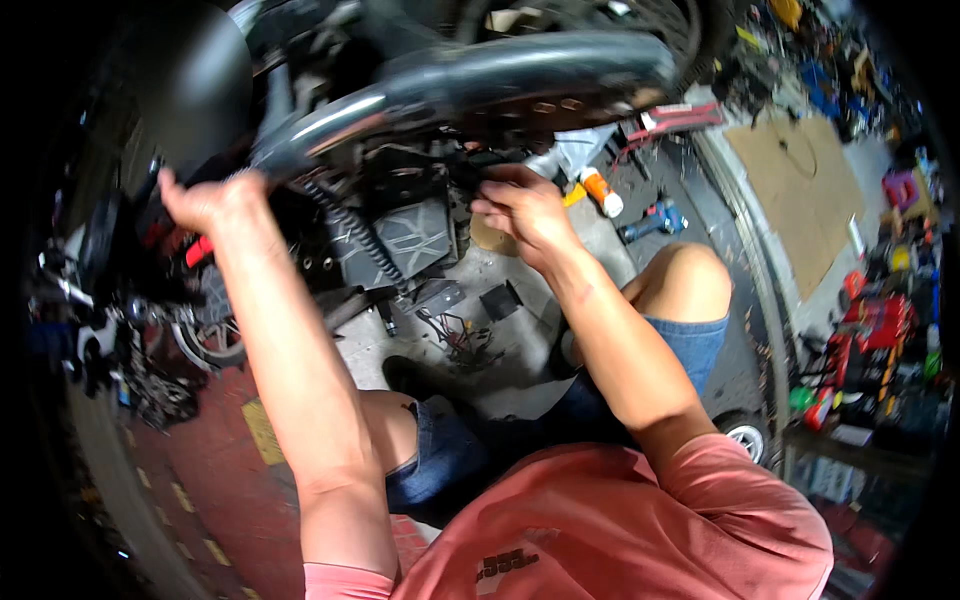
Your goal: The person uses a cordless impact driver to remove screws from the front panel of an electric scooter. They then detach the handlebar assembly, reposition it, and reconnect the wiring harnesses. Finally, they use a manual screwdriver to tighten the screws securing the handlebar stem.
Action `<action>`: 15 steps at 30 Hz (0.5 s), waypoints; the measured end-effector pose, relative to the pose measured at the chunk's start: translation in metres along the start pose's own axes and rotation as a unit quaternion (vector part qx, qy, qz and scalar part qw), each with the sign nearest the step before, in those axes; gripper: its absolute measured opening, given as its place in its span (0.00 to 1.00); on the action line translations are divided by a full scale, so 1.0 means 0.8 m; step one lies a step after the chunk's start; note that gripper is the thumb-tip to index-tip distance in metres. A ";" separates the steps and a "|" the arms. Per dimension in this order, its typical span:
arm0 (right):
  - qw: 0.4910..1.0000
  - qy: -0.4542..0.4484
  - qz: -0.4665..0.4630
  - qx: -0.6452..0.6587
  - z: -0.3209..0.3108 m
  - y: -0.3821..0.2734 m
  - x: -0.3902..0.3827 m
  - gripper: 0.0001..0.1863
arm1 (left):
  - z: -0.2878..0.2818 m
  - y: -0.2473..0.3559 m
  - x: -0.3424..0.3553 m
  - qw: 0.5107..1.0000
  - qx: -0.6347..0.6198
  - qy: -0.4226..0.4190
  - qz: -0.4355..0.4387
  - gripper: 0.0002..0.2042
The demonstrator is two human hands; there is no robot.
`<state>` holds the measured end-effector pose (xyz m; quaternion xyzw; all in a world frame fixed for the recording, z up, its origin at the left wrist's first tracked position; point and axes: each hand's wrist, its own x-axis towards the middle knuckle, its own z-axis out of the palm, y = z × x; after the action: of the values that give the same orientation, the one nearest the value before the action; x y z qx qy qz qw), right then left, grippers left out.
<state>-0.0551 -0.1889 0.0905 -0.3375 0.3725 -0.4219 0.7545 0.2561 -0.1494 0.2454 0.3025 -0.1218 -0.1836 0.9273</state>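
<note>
**Glossy and Matt Surfaces Together**

We see a long curved dark panel (500, 70), smooth and glossy; whether it is plastic or painted metal, we cannot tell. The black coiled spring (365, 245) looks metallic to us. The flat tan sheet (800, 190) resembles matt cardboard, the orange-and-white bottle (602, 192) smooth plastic. We notice soft pink T-shirt (640, 510) cloth and coarser blue denim shorts (688, 348).

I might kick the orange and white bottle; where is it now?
In the head view, the orange and white bottle is in the upper half, right of centre, between the right hand and blue power tool.
</note>
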 end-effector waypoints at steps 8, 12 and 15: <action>0.999 0.001 0.032 0.006 0.039 0.049 0.041 0.05 | -0.061 0.030 0.052 0.984 0.173 0.043 -0.005 0.35; 0.997 -0.010 0.074 0.013 0.038 0.044 0.050 0.04 | -0.040 0.018 0.043 0.978 0.204 0.039 -0.009 0.35; 0.993 -0.044 0.098 0.044 0.042 0.035 0.044 0.06 | -0.034 0.016 0.036 0.976 0.215 0.037 -0.007 0.35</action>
<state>-0.0030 -0.2020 0.0741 -0.2846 0.3510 -0.3466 0.8220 0.2944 -0.1374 0.2352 0.5025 -0.1217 -0.1485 0.8430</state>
